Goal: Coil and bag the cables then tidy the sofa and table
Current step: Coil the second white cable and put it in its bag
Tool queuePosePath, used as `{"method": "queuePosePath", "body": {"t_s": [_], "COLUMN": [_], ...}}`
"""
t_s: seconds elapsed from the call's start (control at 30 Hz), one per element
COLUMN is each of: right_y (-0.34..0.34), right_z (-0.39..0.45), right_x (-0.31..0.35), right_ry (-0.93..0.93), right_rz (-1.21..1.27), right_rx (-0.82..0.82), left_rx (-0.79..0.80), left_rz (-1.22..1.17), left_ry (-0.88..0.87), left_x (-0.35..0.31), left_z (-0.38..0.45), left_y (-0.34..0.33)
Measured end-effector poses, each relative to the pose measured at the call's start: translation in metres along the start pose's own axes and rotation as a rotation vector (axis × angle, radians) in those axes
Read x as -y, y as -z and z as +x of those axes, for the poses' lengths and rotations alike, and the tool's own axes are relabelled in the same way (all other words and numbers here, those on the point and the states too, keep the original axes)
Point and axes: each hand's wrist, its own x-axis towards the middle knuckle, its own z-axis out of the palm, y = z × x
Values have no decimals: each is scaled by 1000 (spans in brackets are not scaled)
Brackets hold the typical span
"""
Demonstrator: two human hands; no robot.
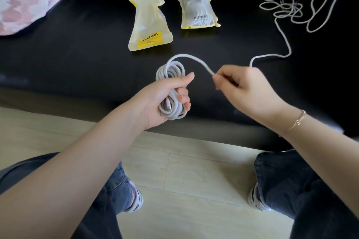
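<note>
Cable (279, 31) coiling is partway: the left hand (165, 101) grips a finished coil (171, 75) above the sofa's (77, 54) front edge, right-hand fingers (219, 81) pinch the strand, a loose tangle remains by the far right corner, and two bags (149, 23) lie mid-seat.

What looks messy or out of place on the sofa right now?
The uncoiled end of the white cable lies in a tangled heap at the sofa's far right. The left bag looks crumpled. Nothing appears spilled or damaged.

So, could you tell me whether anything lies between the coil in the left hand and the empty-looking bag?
Nothing visible does: only bare black sofa separates the coil in the left hand from the flatter bag beyond it.
</note>
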Motion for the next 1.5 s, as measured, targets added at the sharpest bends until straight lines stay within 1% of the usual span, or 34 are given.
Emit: {"method": "queuePosePath", "body": {"t_s": [0.13,0.23,0.57,0.7,0.8,0.87,0.93,1.0,1.13,1.27,1.37,1.43,1.5], "right_y": [-11,-13,-13,-13,-11,-8,-6,-5,-7,-7,-4,-3,-3], "right_z": [-6,-6,-5,-5,-5,-5,-6,-6,-6,-6,-5,-3,-1], "right_x": [5,5,4,7,6,3,1,2,2,-1,-1,-3,-5], "right_ry": [45,64,48,80,148,204,237,236,234,240,221,206,175], "right_rz": [-30,-27,-21,-19,-119,-204,-244,-241,-260,-321,-338,-387,-466], "right_rx": [180,236,297,313,305,313,340,368,417,443,428,408,371], "left_rx": [-21,-26,30,8,-38,-42,-4,23,47,-3,-45,-44,-11], "left_rz": [-72,-101,-87,-94,-87,-127,-237,-344,-418,-384,-354,-314,-306], "left_ry": [-9,-19,-1,-2,-22,-36,-32,-11,22,-32,-71,-64,-40], "left_x": [5,6,4,6,6,3,-1,-2,-1,-3,-3,-4,-5], "left_z": [3,3,4,8,11,12,12,12,13,15,17,17,15], "left_y": [-1,-2,1,3,4,7,11,13,14,18,21,22,21]}}
